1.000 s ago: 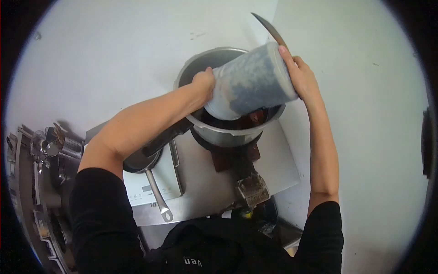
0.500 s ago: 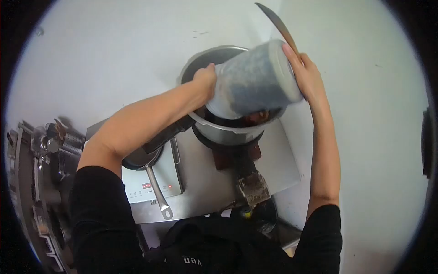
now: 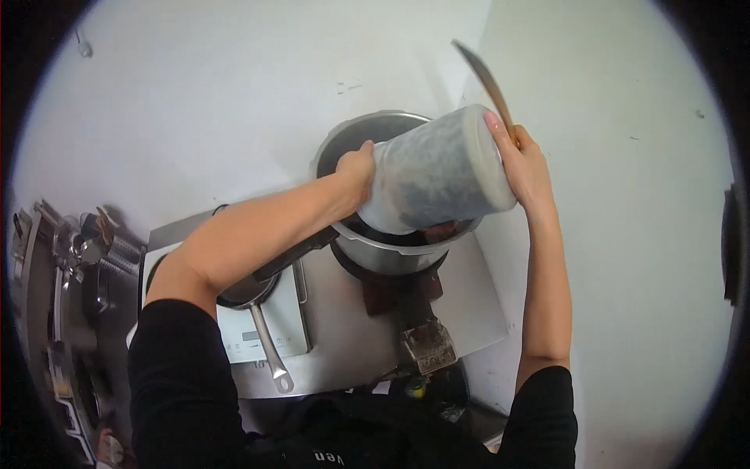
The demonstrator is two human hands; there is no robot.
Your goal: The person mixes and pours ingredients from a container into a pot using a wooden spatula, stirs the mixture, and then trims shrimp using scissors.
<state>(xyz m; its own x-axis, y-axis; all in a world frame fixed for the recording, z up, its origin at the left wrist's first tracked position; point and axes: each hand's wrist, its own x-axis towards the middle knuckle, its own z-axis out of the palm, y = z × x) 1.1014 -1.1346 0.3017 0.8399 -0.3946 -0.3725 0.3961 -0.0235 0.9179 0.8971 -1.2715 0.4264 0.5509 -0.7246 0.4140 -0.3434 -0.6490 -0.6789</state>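
Note:
A large metal pot (image 3: pixel 398 244) with a long black handle (image 3: pixel 301 250) stands on a burner, dark contents partly visible inside. Over its mouth lies a translucent plastic tub (image 3: pixel 437 168), tipped on its side with its narrower end toward the left and dark contents showing through the wall. My left hand (image 3: pixel 358 176) is closed around the tub's left end. At the right end, my right hand (image 3: pixel 522 160) grips the tub's base. The same hand also holds a spatula (image 3: pixel 486 78), its long curved blade sticking up and back; its grip is hidden in my fingers.
To the left, a frying pan (image 3: pixel 269 344) sits on a white induction cooktop (image 3: pixel 289 320), partly under my left arm. Several metal utensils (image 3: pixel 86 250) hang at the far left. Walls (image 3: pixel 258 94) rise behind and to the right of the steel counter (image 3: pixel 336 336).
The view has shifted, so the pot, tub and hands sit lower in it. The tub remains tipped over the pot in both hands. The red lights on the cooktop no longer show.

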